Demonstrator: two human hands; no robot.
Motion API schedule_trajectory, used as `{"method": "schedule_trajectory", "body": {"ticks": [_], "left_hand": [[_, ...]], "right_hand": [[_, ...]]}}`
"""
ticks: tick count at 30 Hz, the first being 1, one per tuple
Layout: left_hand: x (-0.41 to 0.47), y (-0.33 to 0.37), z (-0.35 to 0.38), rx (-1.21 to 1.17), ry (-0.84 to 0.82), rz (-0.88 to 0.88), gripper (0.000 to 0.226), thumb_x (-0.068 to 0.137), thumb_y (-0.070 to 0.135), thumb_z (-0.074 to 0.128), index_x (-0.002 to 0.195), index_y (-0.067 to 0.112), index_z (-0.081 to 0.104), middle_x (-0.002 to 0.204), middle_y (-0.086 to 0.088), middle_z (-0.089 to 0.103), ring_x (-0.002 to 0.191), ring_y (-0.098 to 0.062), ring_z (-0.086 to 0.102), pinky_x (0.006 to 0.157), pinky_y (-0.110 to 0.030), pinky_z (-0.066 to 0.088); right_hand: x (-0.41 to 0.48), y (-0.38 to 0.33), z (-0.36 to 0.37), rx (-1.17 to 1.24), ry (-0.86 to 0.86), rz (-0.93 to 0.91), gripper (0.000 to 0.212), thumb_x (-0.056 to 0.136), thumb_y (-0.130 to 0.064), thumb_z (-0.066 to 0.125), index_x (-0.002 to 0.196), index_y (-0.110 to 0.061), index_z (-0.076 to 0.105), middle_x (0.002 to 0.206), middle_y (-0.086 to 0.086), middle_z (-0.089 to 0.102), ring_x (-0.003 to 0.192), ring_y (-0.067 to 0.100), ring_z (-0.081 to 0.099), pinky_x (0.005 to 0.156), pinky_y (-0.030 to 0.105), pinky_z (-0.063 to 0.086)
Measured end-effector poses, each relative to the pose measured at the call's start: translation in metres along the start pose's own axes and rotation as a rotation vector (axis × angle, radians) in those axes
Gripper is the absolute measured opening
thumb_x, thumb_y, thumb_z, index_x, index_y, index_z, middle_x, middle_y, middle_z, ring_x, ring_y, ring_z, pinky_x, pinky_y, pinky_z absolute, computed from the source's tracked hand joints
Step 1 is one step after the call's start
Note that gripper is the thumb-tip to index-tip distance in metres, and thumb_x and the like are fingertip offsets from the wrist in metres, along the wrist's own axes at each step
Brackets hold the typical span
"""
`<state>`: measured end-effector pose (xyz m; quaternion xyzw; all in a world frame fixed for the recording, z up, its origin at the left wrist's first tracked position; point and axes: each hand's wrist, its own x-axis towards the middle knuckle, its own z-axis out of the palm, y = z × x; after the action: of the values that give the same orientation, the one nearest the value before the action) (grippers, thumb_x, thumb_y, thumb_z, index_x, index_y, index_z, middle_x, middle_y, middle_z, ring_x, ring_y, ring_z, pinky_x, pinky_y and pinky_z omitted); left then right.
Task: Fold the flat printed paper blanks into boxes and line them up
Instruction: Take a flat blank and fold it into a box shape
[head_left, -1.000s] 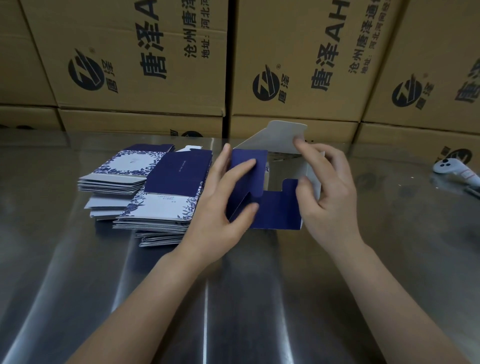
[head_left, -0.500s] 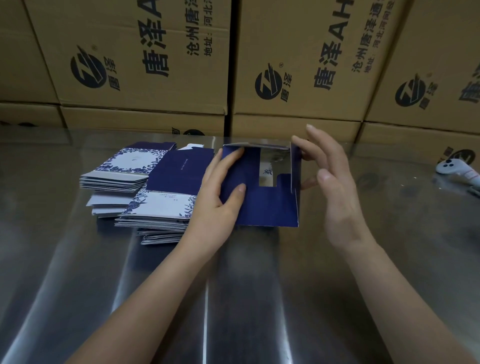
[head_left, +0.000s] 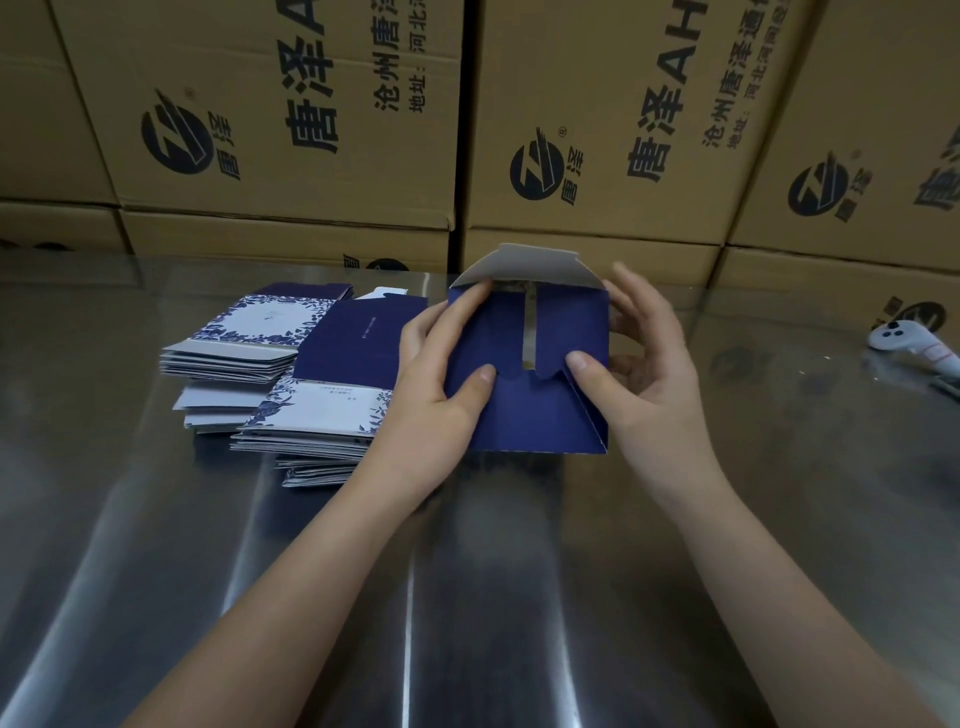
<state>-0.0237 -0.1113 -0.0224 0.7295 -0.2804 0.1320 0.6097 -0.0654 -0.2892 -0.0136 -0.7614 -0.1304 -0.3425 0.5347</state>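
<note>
Brown shipping cartons (head_left: 291, 130) printed with black logos stood stacked behind a shiny steel counter (head_left: 467, 571). On its left side lay stacks of flat blue-and-white blanks (head_left: 337, 358). Just right of them, at mid-counter, a half-folded navy paper box (head_left: 530, 415) stood with its grey top flap (head_left: 524, 265) raised. The left hand (head_left: 431, 395) and right hand (head_left: 654, 364) gripped it from either side, fingers clamped on it, thumbs pressing the two front flaps. A white controller (head_left: 904, 338) lay at far right.
</note>
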Motion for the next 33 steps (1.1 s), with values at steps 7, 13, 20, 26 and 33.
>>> {"method": "schedule_trajectory", "body": {"ticks": [7,13,20,26,33], "left_hand": [[-0.003,0.002,0.003,-0.175,0.017,0.008,0.065,0.091,-0.006,0.058,0.131,0.041,0.039,0.140,0.013,0.042,0.130,-0.010,0.046,0.106,-0.042,0.046],[-0.002,-0.002,-0.001,-0.197,-0.024,0.001,0.072,0.095,-0.003,0.055,0.141,0.051,0.039,0.147,0.009,0.039,0.136,-0.013,0.043,0.110,-0.046,0.043],[-0.003,0.002,0.002,-0.323,-0.038,-0.050,0.037,0.091,0.036,0.051,0.127,0.031,0.057,0.141,0.004,0.050,0.135,-0.013,0.044,0.114,-0.046,0.036],[-0.006,-0.005,0.003,-0.100,-0.021,0.040,0.069,0.082,0.021,0.077,0.138,0.039,0.041,0.143,0.023,0.040,0.135,0.004,0.037,0.112,-0.032,0.040],[-0.003,-0.010,0.005,-0.120,0.066,-0.006,0.094,0.080,0.024,0.081,0.151,0.045,0.023,0.131,0.050,0.035,0.124,0.023,0.037,0.090,-0.001,0.039]], "right_hand": [[0.001,0.009,0.001,0.131,-0.035,0.078,0.066,0.092,-0.004,0.062,0.141,-0.043,0.040,0.141,-0.016,0.047,0.128,0.001,0.046,0.095,0.029,0.053],[0.001,0.007,0.003,0.104,-0.054,0.035,0.046,0.097,-0.006,0.052,0.129,-0.039,0.051,0.136,-0.018,0.049,0.119,-0.006,0.050,0.085,0.011,0.047],[0.001,0.007,0.000,0.146,-0.071,0.096,0.038,0.088,-0.049,0.055,0.124,-0.041,0.050,0.117,-0.031,0.054,0.108,-0.006,0.056,0.080,0.013,0.049],[-0.001,0.011,-0.002,-0.008,-0.167,0.056,0.078,0.075,-0.037,0.079,0.138,-0.047,0.034,0.138,-0.028,0.037,0.123,-0.009,0.044,0.087,0.010,0.047],[0.002,0.010,-0.002,-0.057,-0.114,0.081,0.098,0.070,-0.037,0.084,0.145,-0.045,0.022,0.135,-0.041,0.026,0.123,-0.019,0.035,0.086,-0.002,0.039]]}}
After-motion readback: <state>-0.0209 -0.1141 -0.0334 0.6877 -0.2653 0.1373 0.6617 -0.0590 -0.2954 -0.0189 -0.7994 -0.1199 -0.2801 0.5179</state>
